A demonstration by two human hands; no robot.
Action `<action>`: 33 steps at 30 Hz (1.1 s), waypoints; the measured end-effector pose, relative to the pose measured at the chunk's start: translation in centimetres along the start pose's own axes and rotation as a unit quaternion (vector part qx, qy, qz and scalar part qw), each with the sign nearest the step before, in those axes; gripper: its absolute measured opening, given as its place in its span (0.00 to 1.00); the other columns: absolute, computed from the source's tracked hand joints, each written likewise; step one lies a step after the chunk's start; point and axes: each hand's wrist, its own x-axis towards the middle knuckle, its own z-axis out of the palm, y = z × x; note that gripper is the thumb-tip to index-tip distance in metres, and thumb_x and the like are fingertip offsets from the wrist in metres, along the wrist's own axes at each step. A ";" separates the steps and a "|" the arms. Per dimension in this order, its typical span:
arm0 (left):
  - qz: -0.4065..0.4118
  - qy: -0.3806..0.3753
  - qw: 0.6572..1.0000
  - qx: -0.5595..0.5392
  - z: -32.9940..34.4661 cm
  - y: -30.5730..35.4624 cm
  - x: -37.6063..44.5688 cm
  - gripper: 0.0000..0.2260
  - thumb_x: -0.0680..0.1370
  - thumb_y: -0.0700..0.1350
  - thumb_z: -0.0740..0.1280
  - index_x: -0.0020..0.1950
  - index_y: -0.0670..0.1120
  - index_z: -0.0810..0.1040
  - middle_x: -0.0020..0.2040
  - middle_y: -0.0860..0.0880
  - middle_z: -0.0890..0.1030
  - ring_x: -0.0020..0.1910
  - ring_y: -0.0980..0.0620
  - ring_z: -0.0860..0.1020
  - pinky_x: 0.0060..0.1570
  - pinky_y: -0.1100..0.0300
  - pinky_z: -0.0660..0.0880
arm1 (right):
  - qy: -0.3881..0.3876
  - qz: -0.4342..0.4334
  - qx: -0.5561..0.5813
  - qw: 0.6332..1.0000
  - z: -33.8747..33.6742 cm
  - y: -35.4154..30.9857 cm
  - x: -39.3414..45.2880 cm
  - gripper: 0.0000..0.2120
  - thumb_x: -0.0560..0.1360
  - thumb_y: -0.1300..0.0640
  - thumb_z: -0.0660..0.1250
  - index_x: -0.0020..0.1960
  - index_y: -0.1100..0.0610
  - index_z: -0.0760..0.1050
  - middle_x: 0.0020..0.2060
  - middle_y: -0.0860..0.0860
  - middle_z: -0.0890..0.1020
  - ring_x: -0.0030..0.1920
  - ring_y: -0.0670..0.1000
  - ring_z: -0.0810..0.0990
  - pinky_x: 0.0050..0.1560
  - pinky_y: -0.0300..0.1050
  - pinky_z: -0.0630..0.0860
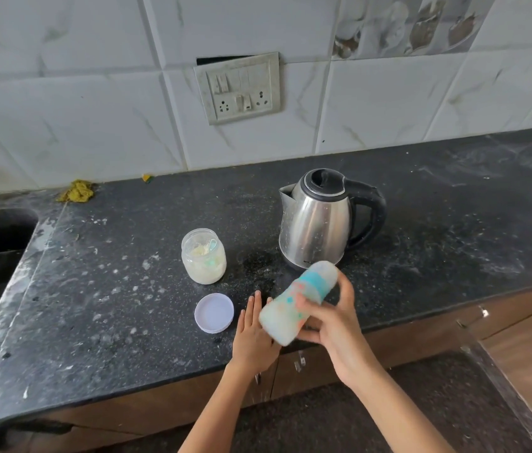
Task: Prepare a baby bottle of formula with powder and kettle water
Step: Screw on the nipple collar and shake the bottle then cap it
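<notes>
Above the counter's [94, 322] front edge, the right hand [330, 318] grips the bottle [294, 305] round its middle, fingers and thumb curled about it. The bottle is tilted, its capped teal top toward the kettle [315, 220], its base toward the left hand [253, 335]. That hand lies flat with straight fingers close together, at or just over the counter beside the bottle's base; whether it touches the bottle I cannot tell.

The bottle is blurred and looks cloudy white inside, so the step in hand seems to be shaking the mix. To do it well, the grip should stay firm round the body, with the cap checked tight so nothing leaks. Short, brisk strokes clear of the kettle and jar [204, 256] would avoid knocking either. The free hand could steady the base or catch a slip. Afterwards, a look for lumps against the light would tell whether more shaking is needed.

The jar stands open, near the kettle's spout side, partly filled with pale powder; a small teal scoop [212, 245] rests inside it. Its lid [214, 312] lies on the counter, just in front of the jar and beside the left fingertips. The kettle stands upright with its lid down, so its contents are hidden. How full the bottle is cannot be read through the blur.
</notes>
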 end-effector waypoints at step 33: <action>-0.011 -0.026 0.998 0.055 0.8 -0.3 0.8 0.34 0.78 0.60 0.46 0.78 0.43 0.45 0.77 0.48 0.38 0.78 0.43 0.44 0.74 0.48 0.55 | 0.045 -0.005 0.029 0.999 0.5 0.9 -0.7 0.31 0.72 0.65 0.72 0.67 0.43 0.64 0.53 0.53 0.83 0.45 0.55 0.86 0.38 0.55 0.83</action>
